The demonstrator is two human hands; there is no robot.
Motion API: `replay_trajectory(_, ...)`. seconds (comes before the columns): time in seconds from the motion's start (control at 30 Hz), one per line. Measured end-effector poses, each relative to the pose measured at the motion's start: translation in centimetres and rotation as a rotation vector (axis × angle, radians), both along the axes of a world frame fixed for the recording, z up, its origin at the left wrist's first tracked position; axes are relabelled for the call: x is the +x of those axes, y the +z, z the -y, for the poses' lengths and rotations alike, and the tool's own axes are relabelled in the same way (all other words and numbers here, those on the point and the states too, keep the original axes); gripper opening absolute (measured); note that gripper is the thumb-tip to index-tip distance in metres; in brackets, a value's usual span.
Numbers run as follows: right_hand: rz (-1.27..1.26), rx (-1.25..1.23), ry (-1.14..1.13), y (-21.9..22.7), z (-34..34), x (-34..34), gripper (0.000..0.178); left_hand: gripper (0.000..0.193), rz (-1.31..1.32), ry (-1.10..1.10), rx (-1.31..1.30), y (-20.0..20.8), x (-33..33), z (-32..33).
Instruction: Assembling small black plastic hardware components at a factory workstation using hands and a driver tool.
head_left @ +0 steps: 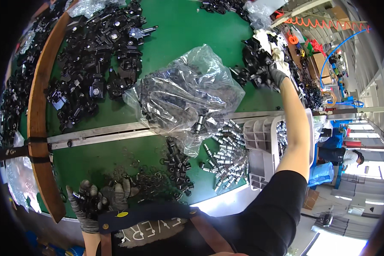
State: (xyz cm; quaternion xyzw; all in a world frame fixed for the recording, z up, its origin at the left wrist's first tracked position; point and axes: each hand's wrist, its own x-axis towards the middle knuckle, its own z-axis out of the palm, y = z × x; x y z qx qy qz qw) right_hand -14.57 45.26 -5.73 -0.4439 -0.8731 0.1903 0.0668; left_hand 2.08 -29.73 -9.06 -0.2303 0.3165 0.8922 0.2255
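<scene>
My left hand [87, 209], in a grey glove, is at the table's near left edge. Its fingers curl around a small black part with a silver pin [78, 196]. Right beside it are grey glove-like fingers [119, 194]; whose they are, or whether it is a loose glove, I cannot tell. My right arm stretches far to the right. The gloved right hand [279, 78] is at a heap of black metal parts [257, 59]; its fingertips are hidden and blurred among them. Small rings [151, 182] and black sleeves [178, 166] lie right of my left hand.
A clear plastic bag of dark parts [187, 89] covers the middle of the green table [175, 25]. Silver pins [228, 155] lie beside a grey crate [260, 149]. Black assemblies [102, 55] are piled left, inside a curved wooden rail [40, 102]. A metal strip [98, 135] crosses the table.
</scene>
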Motion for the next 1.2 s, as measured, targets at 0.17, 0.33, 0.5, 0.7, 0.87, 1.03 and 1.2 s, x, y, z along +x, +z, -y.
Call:
replay_trajectory(0.17,-0.208,-0.261,-0.030,3.0,0.7,-4.0,0.034,0.067,-0.047,-0.091,0.094,-1.5,-0.8,-0.4)
replay_trajectory(0.33,-0.043,-0.430,0.164,3.9,4.3,-5.6,0.051,0.068,-0.022,-0.061,0.126,-1.5,-0.4,0.3)
replay_trajectory(0.5,0.036,-0.425,0.912,1.4,11.3,-5.7,0.059,0.068,-0.021,-0.073,0.144,-1.6,-0.4,0.4)
replay_trajectory(0.7,0.014,-0.054,1.217,-3.1,13.5,-9.5,0.044,0.068,-0.001,-0.040,0.165,-1.3,-0.3,0.1)
replay_trajectory(0.87,0.092,0.262,1.238,-1.8,12.2,-12.0,0.043,0.068,0.006,-0.007,0.191,-1.4,-0.5,-0.1)
replay_trajectory(1.03,0.204,0.739,0.608,1.9,15.1,-18.0,0.048,0.068,0.034,0.016,0.200,-1.0,-0.7,-0.1)
replay_trajectory(1.2,-0.148,0.787,0.785,-0.9,20.4,-29.5,0.030,0.068,0.041,0.041,0.158,-0.8,-0.8,-0.2)
